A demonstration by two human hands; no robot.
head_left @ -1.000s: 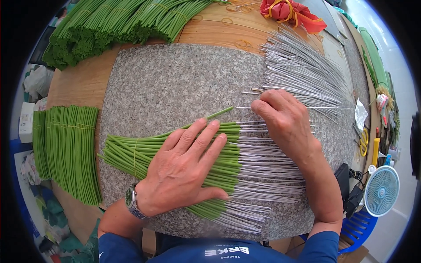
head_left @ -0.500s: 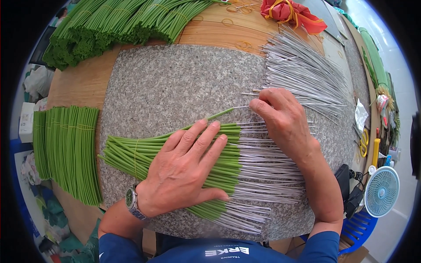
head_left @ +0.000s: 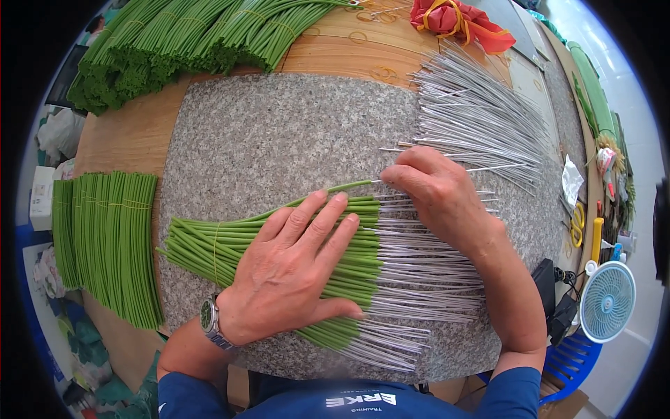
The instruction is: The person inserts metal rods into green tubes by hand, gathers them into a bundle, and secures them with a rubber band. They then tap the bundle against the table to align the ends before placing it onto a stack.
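Both of our hands rest on a grey speckled stone slab [head_left: 279, 133] that lies on a wooden table [head_left: 118, 140]. Our left hand [head_left: 293, 269], with a wristwatch [head_left: 209, 321] on the wrist, lies flat and open, fingers spread, pressing down on a fan of green tubes [head_left: 209, 244] from which thin silver wires [head_left: 426, 279] stick out to the right. Our right hand [head_left: 440, 192] is curled, its fingertips [head_left: 391, 183] pinched on one wire at the end of a single green tube [head_left: 328, 190] at the upper edge of the fan.

Beyond the right hand, a loose heap of bare silver wires [head_left: 481, 112] spreads over the far right of the slab. A flat bundle of green tubes [head_left: 105, 237] lies to our left on the table, and a larger pile of green tubes [head_left: 181, 42] lies at the far left. A red and yellow cloth [head_left: 453, 21] sits at the far edge. We see yellow scissors [head_left: 578, 223] and a small blue fan [head_left: 607, 300] at the right. No boxes or trays show; everything lies loose.
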